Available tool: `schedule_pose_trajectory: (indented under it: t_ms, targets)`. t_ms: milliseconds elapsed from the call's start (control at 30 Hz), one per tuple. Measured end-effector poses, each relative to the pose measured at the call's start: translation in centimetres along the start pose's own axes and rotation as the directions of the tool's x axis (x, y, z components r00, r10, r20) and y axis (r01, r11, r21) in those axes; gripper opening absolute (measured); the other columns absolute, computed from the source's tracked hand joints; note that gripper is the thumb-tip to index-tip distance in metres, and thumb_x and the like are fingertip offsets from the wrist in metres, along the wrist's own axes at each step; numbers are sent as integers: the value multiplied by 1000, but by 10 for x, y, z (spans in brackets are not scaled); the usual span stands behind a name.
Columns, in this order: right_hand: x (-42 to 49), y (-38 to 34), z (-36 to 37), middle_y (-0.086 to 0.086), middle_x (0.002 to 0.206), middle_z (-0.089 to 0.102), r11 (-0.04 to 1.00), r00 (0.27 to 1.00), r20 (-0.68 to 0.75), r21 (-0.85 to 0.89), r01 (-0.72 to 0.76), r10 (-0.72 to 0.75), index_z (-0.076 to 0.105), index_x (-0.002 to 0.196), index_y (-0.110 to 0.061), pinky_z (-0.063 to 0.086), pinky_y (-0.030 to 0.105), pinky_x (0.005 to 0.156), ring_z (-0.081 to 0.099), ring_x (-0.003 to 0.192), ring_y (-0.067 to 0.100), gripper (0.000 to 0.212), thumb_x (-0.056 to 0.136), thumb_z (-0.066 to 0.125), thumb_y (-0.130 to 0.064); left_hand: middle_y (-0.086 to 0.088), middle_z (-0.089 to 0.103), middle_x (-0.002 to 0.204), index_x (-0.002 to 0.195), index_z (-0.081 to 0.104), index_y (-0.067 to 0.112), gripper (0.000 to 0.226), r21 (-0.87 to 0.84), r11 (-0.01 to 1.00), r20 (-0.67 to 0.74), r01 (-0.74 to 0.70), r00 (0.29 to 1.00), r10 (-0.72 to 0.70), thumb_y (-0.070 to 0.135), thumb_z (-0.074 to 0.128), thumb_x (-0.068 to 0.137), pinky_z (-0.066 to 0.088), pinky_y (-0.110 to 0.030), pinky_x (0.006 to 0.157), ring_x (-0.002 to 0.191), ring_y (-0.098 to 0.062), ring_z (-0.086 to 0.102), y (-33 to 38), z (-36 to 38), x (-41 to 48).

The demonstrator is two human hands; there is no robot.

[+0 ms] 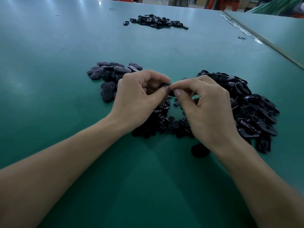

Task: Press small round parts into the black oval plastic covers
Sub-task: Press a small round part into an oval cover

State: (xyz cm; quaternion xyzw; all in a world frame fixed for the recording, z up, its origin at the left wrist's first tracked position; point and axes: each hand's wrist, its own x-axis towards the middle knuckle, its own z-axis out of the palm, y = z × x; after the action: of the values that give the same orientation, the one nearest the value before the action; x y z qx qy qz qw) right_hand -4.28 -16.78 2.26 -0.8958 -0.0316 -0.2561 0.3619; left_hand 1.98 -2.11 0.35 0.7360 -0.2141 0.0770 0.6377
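Over the middle of the green desk (65,112), the left hand (141,96) and right hand (209,109) meet fingertip to fingertip. Each grip is pressed together on one black oval cover (165,86), which is held just above the heap of small round parts (171,125) lying near and between the wrists. The fingers hide most of the cover, so it cannot be told whether a round part is already seated in it. The cover looks like thin moulded plastic: probably very light, stiff enough to take a thumb press, and glossy enough to slip if squeezed at a slant. It is best held by its long edges, leaving the middle free for the press. The round parts are tiny and likely to skate away, so a fingertip pinch on the rim seems the safe way to lift one. To the right lies a large heap of shiny covers (253,111), many with the hollow side up. To the left and a little farther off is a smaller heap of matte ovals (111,74), possibly finished pieces. Another dark pile (156,21) sits well apart at the far side.
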Motion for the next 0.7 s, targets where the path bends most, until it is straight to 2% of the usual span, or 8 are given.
schedule_pose_trajectory:
  t_ms: [100, 200, 300, 367, 533, 633, 700]
  targets:
    - [0, -1, 0, -3, 94, 65, 1000, 1000, 4, 1, -2, 2, 76, 104, -25, 37, 2, 74, 58, 86, -3, 19, 96, 64, -13, 1, 76, 77, 89, 73, 19, 17, 8, 1000, 13, -13, 1000, 13, 3, 76, 85, 59, -26, 68, 68, -12, 73, 2, -1, -1]
    - [1, -1, -1, -7, 88, 69, 1000, 1000, -13, 13, -18, 18, 75, 112, -23, 44, 7, 74, 63, 80, 1, 21, 94, 66, -14, 1, 76, 77, 89, 73, 21, 19, 10, 1000, 10, -11, 1000, 11, 2, 76, 85, 60, -28, 70, 69, -14, 73, 3, -1, -2]
    - [2, -2, -1, -14, 79, 69, 988, 995, -29, 125, -88, 92, 71, 99, -24, 55, 24, 77, 66, 76, 2, 13, 89, 74, -16, 0, 76, 77, 91, 73, 19, 17, 7, 1000, 22, -13, 1000, 13, 3, 76, 85, 60, -28, 71, 69, -13, 73, 3, -1, -2]
    - [3, -2, 0, -14, 80, 71, 984, 994, -23, 150, -99, 104, 72, 91, -24, 58, 29, 77, 69, 75, 3, 11, 87, 76, -15, -1, 76, 78, 92, 74, 16, 16, 9, 1000, 27, -20, 999, 20, 2, 76, 84, 60, -27, 71, 70, -13, 72, 3, -1, -2]
    - [2, -3, 1, -17, 83, 73, 986, 995, -16, 141, -94, 97, 77, 92, -24, 58, 29, 78, 70, 76, 1, 15, 88, 72, -10, 0, 75, 77, 91, 74, 16, 17, 3, 1000, 35, -30, 999, 30, 1, 76, 85, 58, -23, 69, 69, -12, 72, 4, -2, -2]
    - [2, -3, 0, -15, 79, 71, 980, 990, -33, 151, -128, 134, 67, 83, -33, 58, 31, 76, 69, 76, 3, 22, 87, 72, -12, 1, 75, 78, 90, 73, 18, 19, 3, 1000, 47, -31, 998, 31, 0, 76, 84, 59, -24, 70, 69, -11, 72, 4, -1, -2]
    - [2, -2, -1, -11, 75, 70, 977, 983, -66, 139, -160, 170, 60, 77, -33, 58, 35, 73, 68, 72, 7, 22, 86, 74, -18, 0, 76, 80, 90, 73, 19, 20, 0, 999, 59, -35, 998, 35, 1, 76, 83, 59, -25, 73, 71, -10, 72, 4, -1, -3]
